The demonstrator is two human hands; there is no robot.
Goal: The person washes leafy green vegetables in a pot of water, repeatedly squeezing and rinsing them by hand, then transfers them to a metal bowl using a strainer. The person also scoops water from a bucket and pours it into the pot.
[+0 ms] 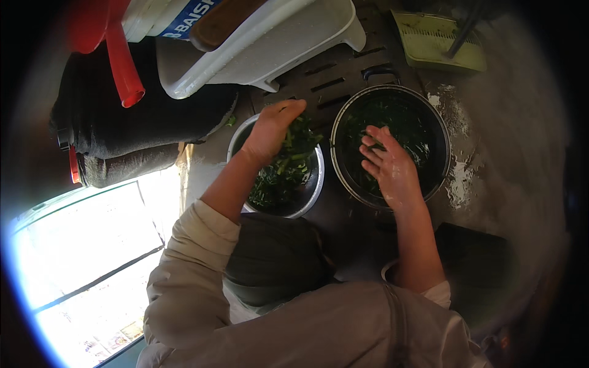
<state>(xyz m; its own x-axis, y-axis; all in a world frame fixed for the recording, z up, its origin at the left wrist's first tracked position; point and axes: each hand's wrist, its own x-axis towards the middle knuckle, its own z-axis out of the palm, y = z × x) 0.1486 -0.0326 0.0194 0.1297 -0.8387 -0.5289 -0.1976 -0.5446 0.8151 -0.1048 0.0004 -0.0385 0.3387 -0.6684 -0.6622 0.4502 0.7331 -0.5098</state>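
My left hand [269,133] is above a round metal basin [317,193], curled around a bunch of leafy greens [297,138] with stems hanging below the palm. More cut greens [278,184] lie inside that basin. To the right stands a deep metal pot [335,172] with a dark loop handle, holding dark water with greens [405,115] in it. Over the pot's near part hovers my right hand [393,170], wet, its fingers spread and slightly bent. Nothing shows in its grasp.
Beyond the basin, a white plastic tub [280,50] rests tilted beside a wooden handle [225,23]. A red plastic dipper [124,69], a white bucket [154,18] and dark cloth [147,110] are at left. A green dustpan [437,41] lies past the pot; the floor [460,179] is wet.
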